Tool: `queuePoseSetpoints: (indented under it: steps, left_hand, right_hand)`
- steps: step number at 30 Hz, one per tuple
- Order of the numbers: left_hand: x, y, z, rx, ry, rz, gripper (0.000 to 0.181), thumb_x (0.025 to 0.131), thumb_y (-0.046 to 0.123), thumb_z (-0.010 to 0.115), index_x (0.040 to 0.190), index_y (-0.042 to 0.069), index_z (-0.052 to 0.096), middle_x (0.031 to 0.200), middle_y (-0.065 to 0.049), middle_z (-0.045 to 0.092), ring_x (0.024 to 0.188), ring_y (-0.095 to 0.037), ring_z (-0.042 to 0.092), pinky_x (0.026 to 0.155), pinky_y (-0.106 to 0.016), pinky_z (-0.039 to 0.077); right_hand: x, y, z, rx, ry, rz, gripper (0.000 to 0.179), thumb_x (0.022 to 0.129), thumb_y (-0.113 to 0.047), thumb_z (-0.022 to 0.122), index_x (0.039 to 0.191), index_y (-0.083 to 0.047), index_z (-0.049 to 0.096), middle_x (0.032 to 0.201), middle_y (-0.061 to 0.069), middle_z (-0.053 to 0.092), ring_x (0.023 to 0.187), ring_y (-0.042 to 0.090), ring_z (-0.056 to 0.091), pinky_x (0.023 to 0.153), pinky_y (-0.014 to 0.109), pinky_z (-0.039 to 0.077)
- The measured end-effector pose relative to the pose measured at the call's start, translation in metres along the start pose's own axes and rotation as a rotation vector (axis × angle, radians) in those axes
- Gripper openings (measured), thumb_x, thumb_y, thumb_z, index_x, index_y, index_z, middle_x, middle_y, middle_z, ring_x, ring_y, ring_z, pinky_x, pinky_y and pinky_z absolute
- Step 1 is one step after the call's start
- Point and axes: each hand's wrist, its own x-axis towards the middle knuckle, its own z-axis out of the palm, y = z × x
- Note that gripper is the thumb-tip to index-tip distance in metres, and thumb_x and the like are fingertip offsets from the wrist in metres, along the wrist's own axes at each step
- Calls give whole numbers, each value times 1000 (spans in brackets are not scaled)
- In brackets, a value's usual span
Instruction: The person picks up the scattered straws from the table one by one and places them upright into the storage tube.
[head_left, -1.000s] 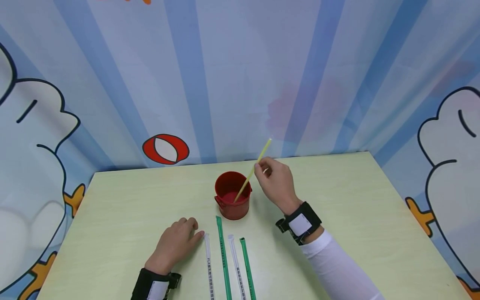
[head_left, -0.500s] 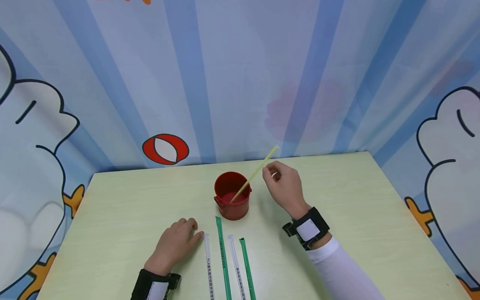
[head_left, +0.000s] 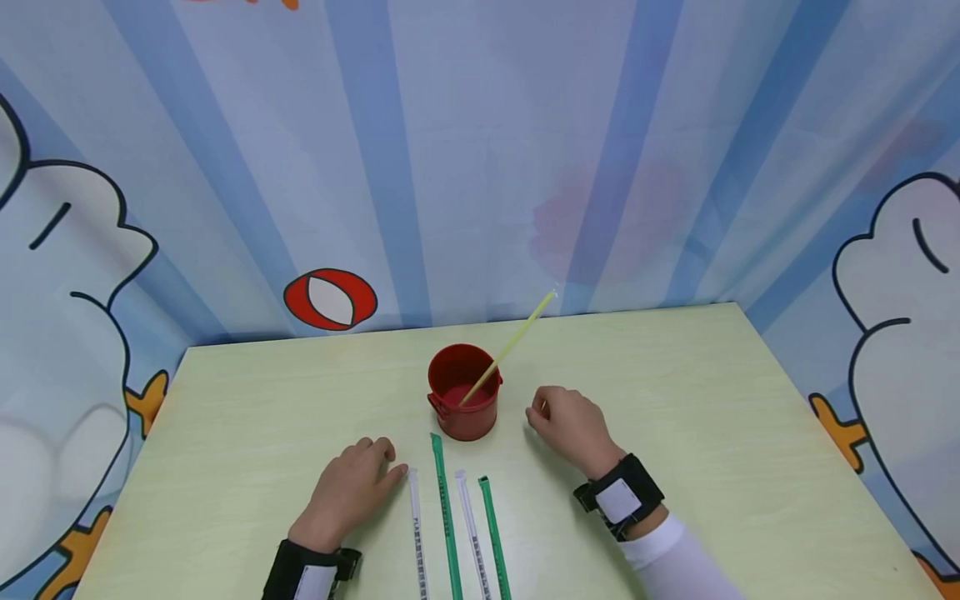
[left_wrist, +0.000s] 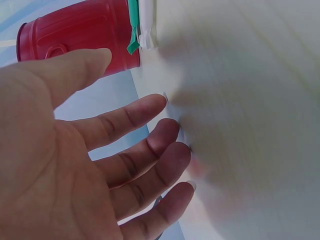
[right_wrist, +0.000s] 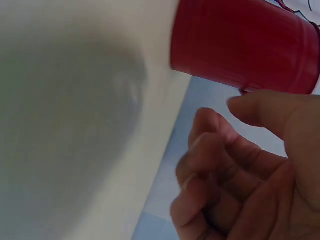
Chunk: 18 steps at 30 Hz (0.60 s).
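Note:
A red bucket (head_left: 468,422) stands upright on the table, and a yellow straw (head_left: 519,336) leans out of it to the right. My right hand (head_left: 576,428) is to the right of the bucket, apart from it. Its fingers are loosely bent in the right wrist view, with nothing between them. My left hand (head_left: 349,490) rests on the table, holding nothing, its thumb near the upper end of the left white-wrapped straw (head_left: 417,525). Beside that straw lie a long green-wrapped straw (head_left: 446,517), another white-wrapped straw (head_left: 472,529) and a shorter green-wrapped straw (head_left: 494,533).
The pale wooden table (head_left: 697,392) ends at a blue striped curtain (head_left: 480,167) behind the bucket. Cartoon figures are printed on the curtain at both sides. The bucket has a small handle lug (head_left: 437,403) on its left side.
My right hand let go of the yellow straw, which tipped right against the bucket's rim. Then the hand drew back and down toward me. My left hand stayed in place.

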Motion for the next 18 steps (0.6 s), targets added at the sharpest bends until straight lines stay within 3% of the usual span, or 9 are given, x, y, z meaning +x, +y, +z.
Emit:
queuePoseSetpoints:
  steps: [5, 18]
  left_hand:
    - [0, 0, -1, -3, -4, -1, 28, 93, 29, 72, 108, 7, 65, 85, -7, 57, 73, -20, 47, 68, -33, 41]
    - [0, 0, 1, 3, -2, -2, 28, 93, 30, 72, 108, 7, 65, 85, -7, 57, 74, -20, 47, 68, -33, 41]
  right_hand:
    - [-7, 4, 13, -32, -52, 15, 16, 90, -14, 73, 78, -11, 64, 61, -2, 53, 59, 13, 48, 54, 26, 36]
    - [-19, 11, 24, -29, -67, -23, 22, 84, -2, 70, 70, -14, 59, 60, -5, 50, 58, 11, 46, 54, 26, 36]
